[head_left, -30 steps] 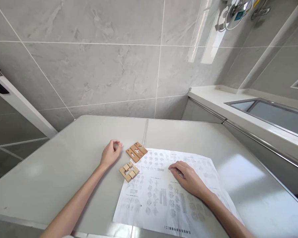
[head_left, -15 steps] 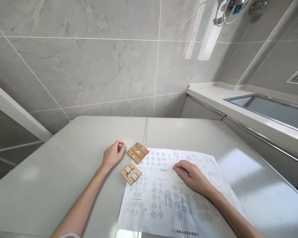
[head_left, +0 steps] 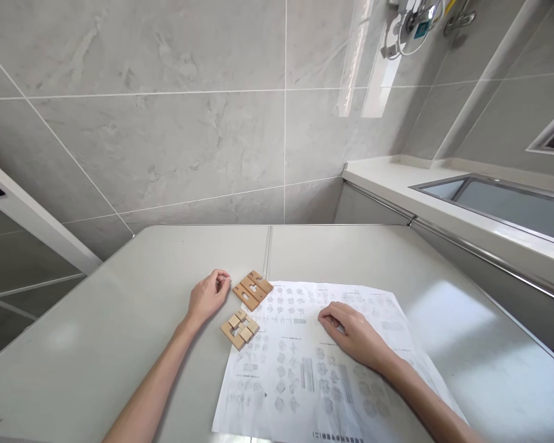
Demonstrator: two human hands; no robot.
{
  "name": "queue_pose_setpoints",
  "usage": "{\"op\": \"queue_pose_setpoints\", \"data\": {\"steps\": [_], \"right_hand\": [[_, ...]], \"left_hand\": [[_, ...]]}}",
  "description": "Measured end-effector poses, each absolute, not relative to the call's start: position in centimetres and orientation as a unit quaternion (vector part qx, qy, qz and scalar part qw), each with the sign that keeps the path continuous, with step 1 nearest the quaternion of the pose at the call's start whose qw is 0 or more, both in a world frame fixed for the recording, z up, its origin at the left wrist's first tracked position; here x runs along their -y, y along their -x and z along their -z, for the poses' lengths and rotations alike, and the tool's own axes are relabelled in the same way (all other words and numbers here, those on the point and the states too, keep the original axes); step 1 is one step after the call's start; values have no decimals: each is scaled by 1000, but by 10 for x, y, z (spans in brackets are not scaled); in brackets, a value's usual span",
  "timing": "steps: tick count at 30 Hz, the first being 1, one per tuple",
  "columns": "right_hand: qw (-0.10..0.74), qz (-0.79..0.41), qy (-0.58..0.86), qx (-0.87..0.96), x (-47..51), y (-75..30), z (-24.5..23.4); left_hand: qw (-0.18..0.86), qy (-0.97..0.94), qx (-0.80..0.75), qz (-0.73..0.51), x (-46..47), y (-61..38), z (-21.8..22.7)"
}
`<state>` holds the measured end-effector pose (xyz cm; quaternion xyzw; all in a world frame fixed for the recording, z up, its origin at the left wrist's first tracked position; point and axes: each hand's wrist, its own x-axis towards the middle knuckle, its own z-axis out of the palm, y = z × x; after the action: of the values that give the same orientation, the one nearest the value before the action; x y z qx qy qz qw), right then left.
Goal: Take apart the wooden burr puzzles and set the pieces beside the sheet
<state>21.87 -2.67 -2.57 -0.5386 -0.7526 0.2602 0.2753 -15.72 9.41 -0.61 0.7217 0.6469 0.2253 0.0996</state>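
My left hand (head_left: pixel 208 297) rests on the white table with its fingers curled in and nothing showing in them. Just right of its fingertips, apart from them, lie flat reddish-brown wooden puzzle pieces (head_left: pixel 245 296) side by side, with cut-out notches and dark marks. Nearer to me is a group of paler wooden puzzle pieces (head_left: pixel 232 339) with raised blocks around a gap. Both groups overlap the left edge of a printed paper sheet (head_left: pixel 295 384), covered with small diagrams. On the sheet lies my right hand (head_left: pixel 351 329), loosely closed, no object visible in it.
The white table (head_left: pixel 203 246) has a seam across its middle and stands near a grey tiled wall (head_left: pixel 166 147). To the right runs a counter (head_left: pixel 383 175) with an inset sink (head_left: pixel 503 197). A white-framed glass door (head_left: pixel 41 215) is at the left.
The view has tilted up a little, so the table sits slightly lower in the picture. Both hands and the wooden pieces keep their places on the table.
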Motion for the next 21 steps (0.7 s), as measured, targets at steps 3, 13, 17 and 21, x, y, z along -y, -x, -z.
{"op": "queue_pose_setpoints", "data": {"steps": [3,13,17,21], "right_hand": [[274,-243,537,760,27,-219,26],[272,-233,534,766,27,-220,30],[274,-238,539,760,27,-220,29],[272,-237,539,761,27,-220,28]], "left_hand": [[102,-720,-648,-226,-95,157,6],[110,-711,-654,-234,-94,160,9],[105,-717,-650,-230,-93,159,7],[96,-727,-641,-226,-92,157,6]]}}
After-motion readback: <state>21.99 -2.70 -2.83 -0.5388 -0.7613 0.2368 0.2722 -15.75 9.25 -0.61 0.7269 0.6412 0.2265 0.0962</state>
